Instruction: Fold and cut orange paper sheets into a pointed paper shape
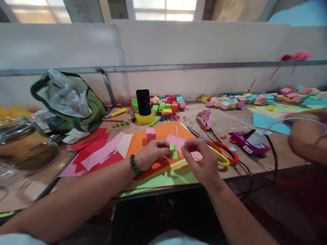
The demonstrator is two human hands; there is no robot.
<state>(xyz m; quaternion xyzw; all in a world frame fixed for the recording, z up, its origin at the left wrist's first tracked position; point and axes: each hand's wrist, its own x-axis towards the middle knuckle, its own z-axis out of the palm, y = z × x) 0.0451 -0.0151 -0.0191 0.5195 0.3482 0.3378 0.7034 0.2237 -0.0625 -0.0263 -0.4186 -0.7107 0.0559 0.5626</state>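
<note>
"Left forearm (pixel 74 199) nearest; beyond?"

"Left hand (pixel 150 154) pinching a green paper piece (pixel 174 151) at its fingertips. Right hand (pixel 203 161) just beside, fingers bunched; can't tell on what."

"Risk?"

"Squeezing could crease the piece; brushing the pale stick (pixel 178 141) between both hands might roll it."

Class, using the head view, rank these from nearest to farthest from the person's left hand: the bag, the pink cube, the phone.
From the left hand:
1. Pink cube: just beyond the hand.
2. Phone: farther back, upright by the yellow tape.
3. Bag: back on the left.
</note>
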